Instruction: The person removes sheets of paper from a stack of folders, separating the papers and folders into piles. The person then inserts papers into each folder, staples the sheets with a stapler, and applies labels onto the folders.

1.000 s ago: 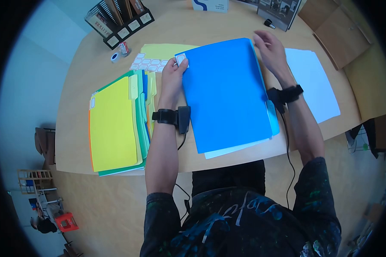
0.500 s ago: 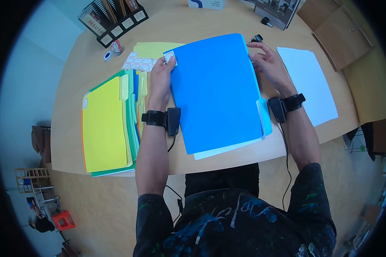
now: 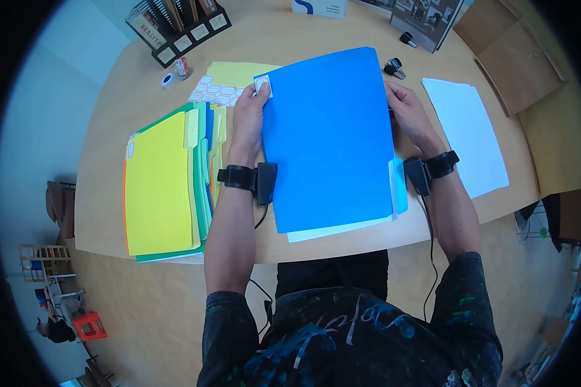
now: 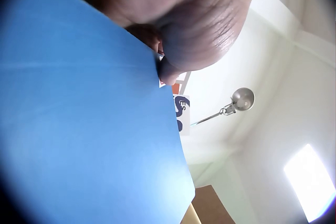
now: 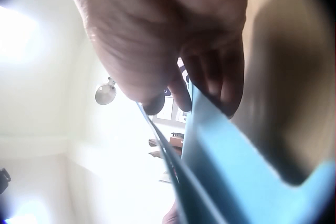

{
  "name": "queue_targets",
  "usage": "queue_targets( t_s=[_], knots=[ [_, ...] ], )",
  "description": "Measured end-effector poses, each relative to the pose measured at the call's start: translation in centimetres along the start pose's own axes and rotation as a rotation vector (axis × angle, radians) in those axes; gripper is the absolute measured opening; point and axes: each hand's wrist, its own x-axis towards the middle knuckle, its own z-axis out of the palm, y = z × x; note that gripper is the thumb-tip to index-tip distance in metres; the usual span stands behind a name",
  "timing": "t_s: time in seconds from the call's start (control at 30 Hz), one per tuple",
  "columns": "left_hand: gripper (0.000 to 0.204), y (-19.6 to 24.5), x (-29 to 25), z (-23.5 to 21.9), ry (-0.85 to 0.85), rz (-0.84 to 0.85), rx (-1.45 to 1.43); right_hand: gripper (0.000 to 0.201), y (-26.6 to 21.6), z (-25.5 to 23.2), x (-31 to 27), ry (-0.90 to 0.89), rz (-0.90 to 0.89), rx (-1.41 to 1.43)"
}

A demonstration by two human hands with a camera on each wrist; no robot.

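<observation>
A blue folder [image 3: 332, 142] is held up above the table, with a lighter blue tab [image 3: 400, 187] and paler sheets showing beyond its edges. My left hand [image 3: 248, 119] pinches its upper left corner, the thumb over a small white label [image 3: 263, 85]. At the right edge is my right hand [image 3: 410, 113]. In the right wrist view the folder's layers stand apart; the right hand [image 5: 178, 40] has its thumb by the near layer, an index finger between them and other fingers behind the light blue layer [image 5: 231, 150].
Coloured folders [image 3: 158, 187] lie stacked at the left, below label sheets [image 3: 219, 93]. White paper [image 3: 468, 135] lies at the right. Behind are a black organizer [image 3: 190, 39], a tape roll [image 3: 168, 80], a black object [image 3: 394, 68] and a standing book [image 3: 426, 22].
My right hand has come down from above the folder's upper right corner to its right edge. The left hand keeps its pinch on the corner.
</observation>
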Motion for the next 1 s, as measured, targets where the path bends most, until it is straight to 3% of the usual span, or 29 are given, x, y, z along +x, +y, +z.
queue_targets(
  t_s=[0.17, 0.3, 0.4, 0.47, 0.57, 0.7, 0.8, 0.87, 1.0],
  knots=[
    [0.034, -0.9, 0.2, 0.1, 0.061, 0.038, 0.209, 0.038, -0.7, 0.4, -0.5, -0.104, 0.171, -0.036],
    [0.032, -1.7, 0.2, 0.1, 0.089, 0.112, 0.293, 0.039, 0.3, 0.3, -0.4, -0.125, 0.103, 0.065],
    [0.032, -1.8, 0.3, -0.2, 0.089, 0.104, 0.291, 0.051, 0.3, 0.1, -0.3, -0.214, 0.089, 0.087],
    [0.032, -2.1, 0.4, -0.3, 0.097, 0.103, 0.297, 0.038, -0.4, 0.4, -0.4, -0.122, 0.134, 0.105],
    [0.033, -2.1, 0.4, -0.3, 0.105, 0.103, 0.298, 0.032, -0.3, 0.5, -0.6, -0.143, 0.145, 0.065],
    [0.034, -1.6, 0.1, 0.4, 0.093, 0.113, 0.304, 0.033, 0.7, 0.2, -0.1, -0.143, 0.201, -0.071],
    [0.034, -1.2, -0.1, 0.7, 0.125, 0.115, 0.309, 0.032, 0.3, 1.1, -0.1, -0.034, 0.191, -0.025],
    [0.034, -0.9, -0.2, 0.6, 0.121, 0.134, 0.345, 0.020, -0.7, 1.7, -0.6, 0.043, 0.238, -0.049],
    [0.034, -0.8, -0.2, 0.5, 0.072, 0.136, 0.357, 0.028, -0.8, 2.1, -1.0, 0.098, 0.248, -0.016]
  ],
)
